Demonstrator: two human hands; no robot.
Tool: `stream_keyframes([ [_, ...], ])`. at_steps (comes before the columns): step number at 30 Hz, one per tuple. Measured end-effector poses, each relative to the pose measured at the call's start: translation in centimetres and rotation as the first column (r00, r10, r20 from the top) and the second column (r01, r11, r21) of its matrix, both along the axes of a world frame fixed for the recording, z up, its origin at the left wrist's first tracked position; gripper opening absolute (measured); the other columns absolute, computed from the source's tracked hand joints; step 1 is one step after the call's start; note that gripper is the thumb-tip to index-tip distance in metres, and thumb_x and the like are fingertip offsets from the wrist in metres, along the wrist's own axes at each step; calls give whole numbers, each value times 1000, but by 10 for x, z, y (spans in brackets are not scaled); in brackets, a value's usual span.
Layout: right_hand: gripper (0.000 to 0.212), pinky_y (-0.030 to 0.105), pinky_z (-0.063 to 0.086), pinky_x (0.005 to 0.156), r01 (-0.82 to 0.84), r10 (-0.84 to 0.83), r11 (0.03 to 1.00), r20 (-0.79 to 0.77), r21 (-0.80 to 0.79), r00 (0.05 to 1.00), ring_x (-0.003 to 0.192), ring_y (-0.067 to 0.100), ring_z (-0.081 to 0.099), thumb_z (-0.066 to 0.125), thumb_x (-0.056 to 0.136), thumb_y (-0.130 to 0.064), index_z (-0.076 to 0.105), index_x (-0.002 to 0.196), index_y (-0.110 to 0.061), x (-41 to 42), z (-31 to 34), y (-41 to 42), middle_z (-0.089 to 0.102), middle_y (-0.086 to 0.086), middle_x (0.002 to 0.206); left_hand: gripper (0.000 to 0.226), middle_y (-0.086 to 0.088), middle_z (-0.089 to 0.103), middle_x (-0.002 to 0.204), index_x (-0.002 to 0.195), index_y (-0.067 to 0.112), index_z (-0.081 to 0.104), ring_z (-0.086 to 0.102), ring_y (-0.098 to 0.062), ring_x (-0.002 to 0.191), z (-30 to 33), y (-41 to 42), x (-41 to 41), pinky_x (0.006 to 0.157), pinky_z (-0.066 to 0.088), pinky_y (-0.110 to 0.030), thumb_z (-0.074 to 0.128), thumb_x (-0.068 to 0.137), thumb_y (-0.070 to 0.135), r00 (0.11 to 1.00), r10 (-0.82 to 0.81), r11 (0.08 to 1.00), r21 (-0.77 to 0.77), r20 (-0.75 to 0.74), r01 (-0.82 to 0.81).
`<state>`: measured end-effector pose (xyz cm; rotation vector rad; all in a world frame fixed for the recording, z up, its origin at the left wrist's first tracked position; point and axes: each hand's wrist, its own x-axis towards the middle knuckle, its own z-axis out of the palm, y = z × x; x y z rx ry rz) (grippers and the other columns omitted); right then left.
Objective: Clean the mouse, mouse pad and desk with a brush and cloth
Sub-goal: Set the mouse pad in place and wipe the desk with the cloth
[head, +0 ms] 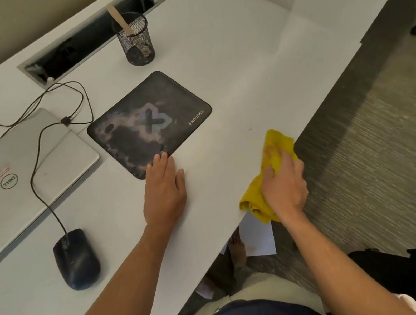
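Yellow cloth (273, 173) is bunched under the right hand (286, 188), whose fingers close over it at the near edge of the white desk (227, 70). Well to the left of that grip, the left hand (164, 192) lies flat and open on the desk, fingertips touching the near corner of the dark mouse pad (149, 123). Further left of both hands sits the black mouse (76, 259), its cable running over a closed laptop (12, 186).

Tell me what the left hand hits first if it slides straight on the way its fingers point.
The left hand already has its fingertips at the near edge of the mouse pad, so it would ride onto the pad first.
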<state>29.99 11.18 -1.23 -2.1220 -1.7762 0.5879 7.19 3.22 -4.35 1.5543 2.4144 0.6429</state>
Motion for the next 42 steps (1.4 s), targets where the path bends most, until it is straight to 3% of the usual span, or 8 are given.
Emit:
stream_keyframes([
  [3,47,39,40,72,80,-71,994,-122,78,990,89,35,58,46,95,-34,32,140,-29,3,6,-13,45,4,121,53,-7,30,156,147,7,35,17,-18,147,-1,1,1,119,-1,-29,30,104,37,1000,12,1000,0,7,-12],
  [6,47,32,36,72,-61,83,989,-165,133,983,93,30,58,47,96,-34,32,140,-27,-27,12,-11,45,3,125,52,-8,31,156,147,7,36,17,-19,147,-1,1,0,118,-1,-29,32,104,36,1000,10,1000,-3,6,-10],
  [13,47,34,35,64,-353,353,935,-10,43,935,92,34,58,45,97,-29,31,141,-19,-94,11,44,42,12,131,55,-5,28,157,148,10,34,15,-17,147,0,0,1,118,0,-29,26,103,41,1000,11,1000,-24,-4,-11],
  [20,47,45,45,76,-19,19,999,-13,33,1000,97,39,59,44,96,-35,32,140,-23,-22,0,45,41,9,134,53,-7,31,156,147,8,36,18,-19,147,0,1,1,118,3,-31,32,103,38,1000,11,1000,-17,-16,-12],
  [25,46,41,42,79,329,-323,944,-221,-10,920,100,34,56,48,94,-29,38,139,-22,29,-2,23,46,7,129,53,-8,31,155,146,7,35,19,-21,146,0,1,2,119,6,-34,32,103,38,1000,10,1000,-19,-20,-10],
  [31,46,32,37,74,-30,50,995,-212,95,976,85,14,46,49,95,-33,36,139,-28,-6,-1,10,44,-1,121,57,-7,28,157,148,9,32,16,-21,147,2,-1,3,117,4,-33,27,103,43,1000,27,999,-26,-10,-27],
  [37,45,35,37,74,240,-218,970,-277,49,936,94,26,55,51,93,-31,39,137,-27,6,-1,21,47,3,122,55,-6,27,158,149,10,31,15,-19,147,3,-1,3,117,0,-28,29,104,41,999,42,999,-32,2,-42],
  [42,46,32,37,76,-21,48,990,-193,139,980,85,14,46,51,93,-34,40,138,-29,-2,7,27,46,1,120,55,-6,25,158,149,9,30,14,-19,147,2,-1,2,116,-3,-26,29,104,40,999,37,999,-22,18,-36],
])
